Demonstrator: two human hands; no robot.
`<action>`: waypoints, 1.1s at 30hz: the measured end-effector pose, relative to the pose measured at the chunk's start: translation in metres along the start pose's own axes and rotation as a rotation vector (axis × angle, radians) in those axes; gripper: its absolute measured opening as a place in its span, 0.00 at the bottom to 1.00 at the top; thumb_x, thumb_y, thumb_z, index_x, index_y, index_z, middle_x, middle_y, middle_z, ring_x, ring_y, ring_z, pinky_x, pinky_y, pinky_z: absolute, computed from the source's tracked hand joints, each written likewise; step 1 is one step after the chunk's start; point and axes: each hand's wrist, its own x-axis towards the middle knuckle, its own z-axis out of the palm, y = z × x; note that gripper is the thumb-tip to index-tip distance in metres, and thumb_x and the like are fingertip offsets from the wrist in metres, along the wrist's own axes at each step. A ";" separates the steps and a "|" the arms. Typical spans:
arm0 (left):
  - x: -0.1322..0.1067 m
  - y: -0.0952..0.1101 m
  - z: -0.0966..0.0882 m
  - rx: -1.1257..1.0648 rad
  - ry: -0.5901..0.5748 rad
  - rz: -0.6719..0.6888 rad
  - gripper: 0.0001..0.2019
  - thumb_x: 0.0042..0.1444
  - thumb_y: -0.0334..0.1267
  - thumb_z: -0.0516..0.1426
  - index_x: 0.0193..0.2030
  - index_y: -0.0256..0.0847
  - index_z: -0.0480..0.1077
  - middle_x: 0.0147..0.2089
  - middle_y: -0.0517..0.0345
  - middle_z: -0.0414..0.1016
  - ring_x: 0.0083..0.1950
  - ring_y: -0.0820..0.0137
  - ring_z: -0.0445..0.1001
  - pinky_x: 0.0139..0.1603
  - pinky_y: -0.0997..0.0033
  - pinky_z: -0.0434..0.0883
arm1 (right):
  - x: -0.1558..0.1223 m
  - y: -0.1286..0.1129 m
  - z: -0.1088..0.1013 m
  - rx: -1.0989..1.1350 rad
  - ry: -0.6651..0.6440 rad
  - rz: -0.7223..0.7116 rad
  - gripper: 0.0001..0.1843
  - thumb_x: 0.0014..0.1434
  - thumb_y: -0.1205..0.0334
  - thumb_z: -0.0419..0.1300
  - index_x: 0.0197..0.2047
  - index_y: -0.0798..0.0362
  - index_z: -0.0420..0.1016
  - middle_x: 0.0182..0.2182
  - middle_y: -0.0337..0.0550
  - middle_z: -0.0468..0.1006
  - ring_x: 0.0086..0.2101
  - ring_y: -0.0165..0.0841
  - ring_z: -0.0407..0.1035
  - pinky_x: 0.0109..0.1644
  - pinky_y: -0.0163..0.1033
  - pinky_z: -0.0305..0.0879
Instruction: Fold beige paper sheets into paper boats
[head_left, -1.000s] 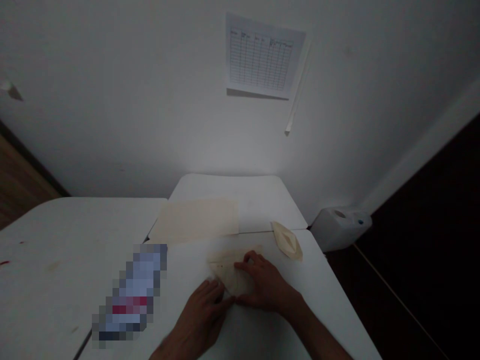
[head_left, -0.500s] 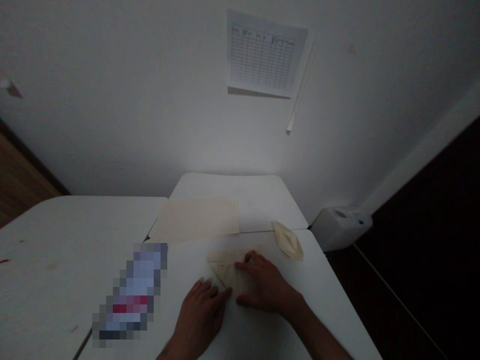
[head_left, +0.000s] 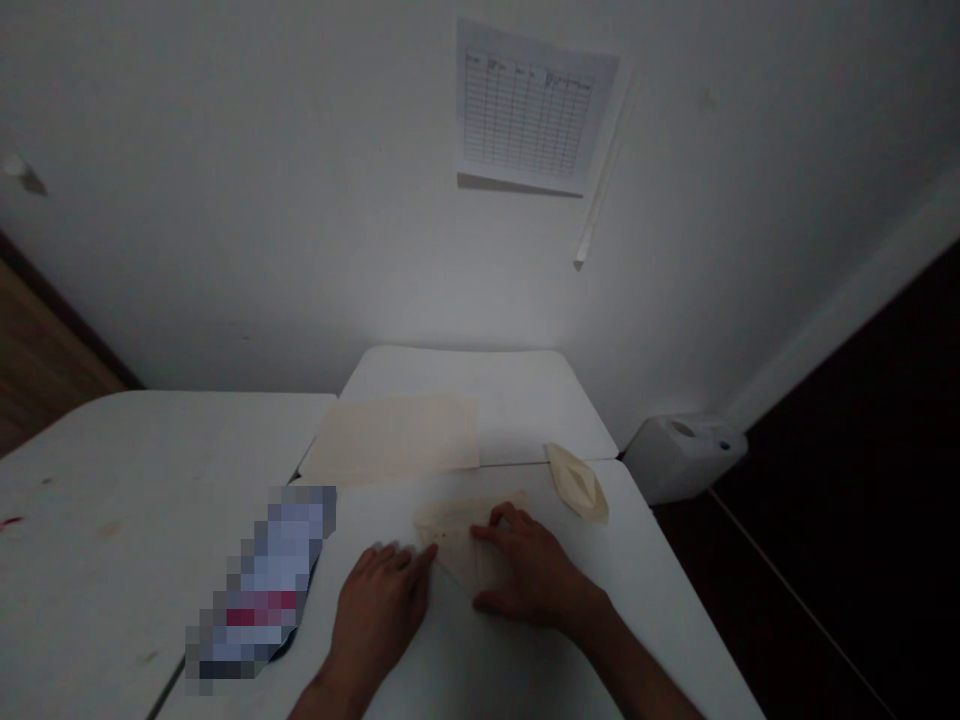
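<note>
On the white table lies a folded piece of cream paper (head_left: 456,560), its lower side narrowing to a point. My right hand (head_left: 529,565) rests over its right part, thumb and index finger spread apart and pressing on it. Part of the paper is hidden under that hand. My left hand (head_left: 384,600) lies at the paper's left edge, its thumb stretched out to touch the slanted side and its other fingers loosely bent on the table. To the upper right sits a folded paper boat (head_left: 577,485), apart from both hands.
A flat cream sheet (head_left: 394,440) lies farther back across the table joint. At left is a blurred-out object (head_left: 262,590), perhaps a phone. A white plastic canister (head_left: 686,455) stands beyond the table's right edge. A printed table sheet (head_left: 532,110) hangs on the wall.
My left hand has moved left and up along the paper's slanted edge, from near its lower point towards the left corner. My right hand stays in place.
</note>
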 end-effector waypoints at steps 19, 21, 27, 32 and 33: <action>0.002 -0.011 -0.002 0.122 0.087 -0.090 0.17 0.60 0.34 0.49 0.49 0.42 0.77 0.36 0.50 0.81 0.42 0.56 0.78 0.48 0.53 0.69 | 0.001 0.002 0.002 -0.019 -0.021 0.037 0.46 0.41 0.47 0.71 0.63 0.44 0.63 0.58 0.46 0.61 0.56 0.45 0.58 0.61 0.47 0.53; 0.001 -0.010 -0.002 0.145 0.120 -0.073 0.16 0.60 0.34 0.50 0.47 0.40 0.77 0.39 0.46 0.80 0.44 0.54 0.77 0.48 0.50 0.69 | 0.001 0.001 0.002 -0.018 -0.002 0.028 0.46 0.40 0.48 0.72 0.62 0.44 0.64 0.57 0.46 0.63 0.54 0.45 0.59 0.60 0.47 0.55; -0.003 -0.008 0.004 -0.024 0.243 0.219 0.16 0.59 0.29 0.50 0.51 0.38 0.73 0.50 0.44 0.75 0.52 0.55 0.73 0.49 0.54 0.72 | 0.000 0.001 0.002 -0.005 0.025 0.003 0.45 0.40 0.50 0.72 0.62 0.44 0.65 0.55 0.45 0.64 0.53 0.44 0.60 0.60 0.46 0.56; 0.002 0.000 0.003 -0.221 0.161 0.399 0.15 0.62 0.32 0.51 0.55 0.45 0.69 0.57 0.51 0.71 0.57 0.59 0.69 0.54 0.57 0.71 | 0.000 0.003 0.004 0.011 0.028 0.008 0.47 0.40 0.49 0.72 0.63 0.46 0.63 0.57 0.47 0.63 0.55 0.45 0.60 0.61 0.48 0.55; 0.004 0.002 0.002 -0.248 0.140 0.381 0.14 0.62 0.33 0.52 0.54 0.45 0.69 0.56 0.51 0.72 0.56 0.60 0.69 0.54 0.56 0.71 | 0.000 0.004 0.004 0.016 0.029 0.010 0.47 0.40 0.49 0.72 0.63 0.47 0.62 0.57 0.48 0.63 0.55 0.45 0.59 0.61 0.48 0.55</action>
